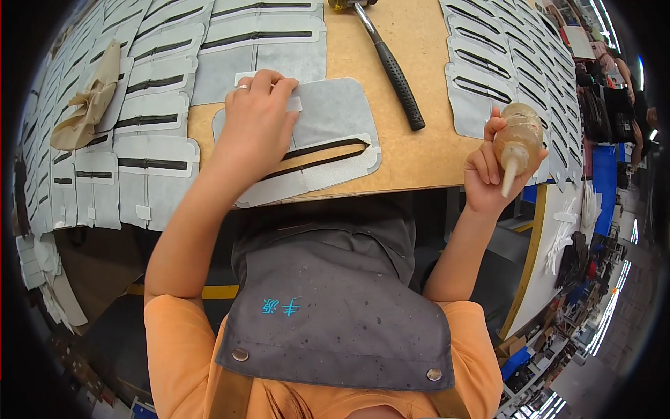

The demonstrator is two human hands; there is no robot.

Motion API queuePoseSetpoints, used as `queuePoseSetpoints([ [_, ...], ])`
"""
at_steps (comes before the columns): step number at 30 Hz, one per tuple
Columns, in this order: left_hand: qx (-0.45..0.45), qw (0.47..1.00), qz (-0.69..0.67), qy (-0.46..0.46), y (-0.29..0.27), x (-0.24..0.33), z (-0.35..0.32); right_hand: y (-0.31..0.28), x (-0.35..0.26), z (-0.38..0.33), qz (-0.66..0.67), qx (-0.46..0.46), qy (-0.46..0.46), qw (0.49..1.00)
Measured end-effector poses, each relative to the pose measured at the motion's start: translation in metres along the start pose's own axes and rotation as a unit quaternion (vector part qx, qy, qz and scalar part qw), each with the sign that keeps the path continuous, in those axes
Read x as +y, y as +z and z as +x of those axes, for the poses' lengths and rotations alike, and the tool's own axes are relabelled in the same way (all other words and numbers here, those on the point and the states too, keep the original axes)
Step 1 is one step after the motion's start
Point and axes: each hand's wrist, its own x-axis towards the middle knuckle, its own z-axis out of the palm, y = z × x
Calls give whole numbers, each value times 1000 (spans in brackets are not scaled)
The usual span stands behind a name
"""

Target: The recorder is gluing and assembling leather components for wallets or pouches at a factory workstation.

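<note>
My left hand (257, 122) rests on a grey fabric panel (331, 105) with rounded corners, its fingers bent and close together. Beside the fingertips a small white tab (294, 104) pokes out; what lies under them is hidden. Along the panel's near side a long slot framed in black tape (324, 148) shows the board through it. Raised off the table at the right, my right hand (488, 167) is closed around a rounded, translucent yellowish glue bottle (518, 133). Its pale nozzle (510, 174) points down toward me.
A hammer with a black grip (398, 80) lies on the tan board (433, 157) between my hands. Overlapping grey panels with black-edged slots (157, 126) cover the left; more panels (481, 63) cover the right. A crumpled beige cloth (87, 105) sits on the left ones. The table's edge is near my apron.
</note>
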Motion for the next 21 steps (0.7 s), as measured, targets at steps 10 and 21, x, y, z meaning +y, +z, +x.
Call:
queuePoseSetpoints([
  [10,-239,960,-87,-118,-35,-13,34,2,24,-13,-137,96,-47,985],
  [21,-215,733,-486,-424,-54,21,-93,-2,47,-6,-247,120,-50,960],
])
